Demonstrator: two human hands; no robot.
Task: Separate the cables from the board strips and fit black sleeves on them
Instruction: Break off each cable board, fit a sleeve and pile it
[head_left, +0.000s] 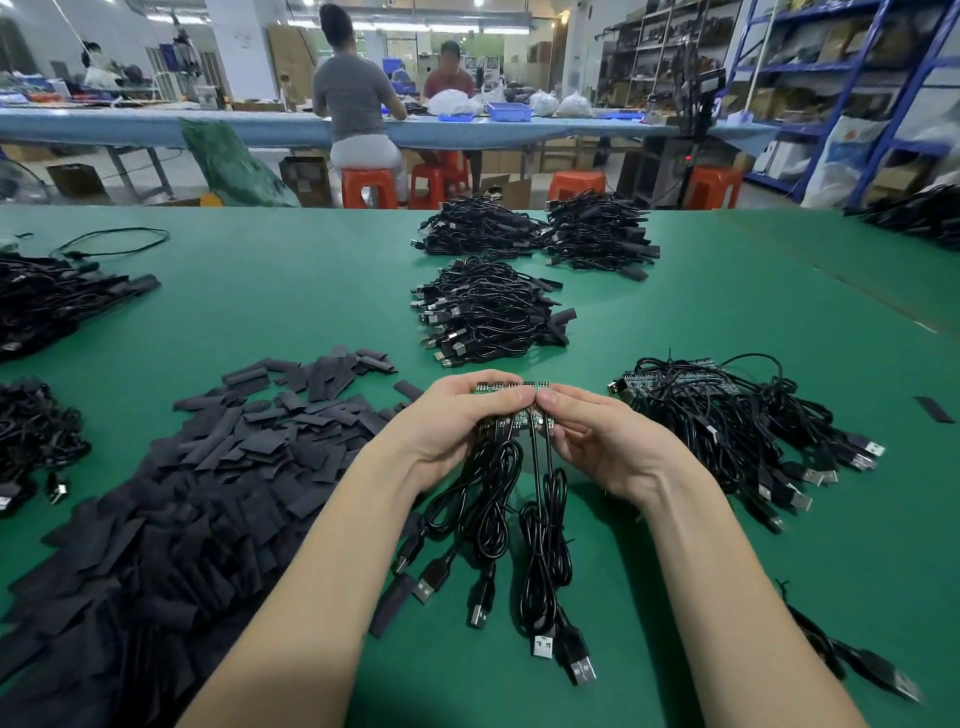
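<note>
A green board strip (511, 385) with several black USB cables (540, 525) hanging from it is held just above the green table (311, 291). My left hand (467, 415) grips the strip's left part, fingers curled over its top edge. My right hand (597, 436) pinches the strip's right end, thumb touching the left thumb. The cables trail toward me, their USB plugs lying on the table. A big heap of flat black sleeves (197, 467) lies to the left of my arms.
A stack of more board strips with cables (727, 410) lies right of my hands. Piles of sleeved cables (488, 312) (540, 228) sit farther back, others at the left edge (57, 301). One loose sleeve (935, 409) lies far right. Two people sit at a far bench.
</note>
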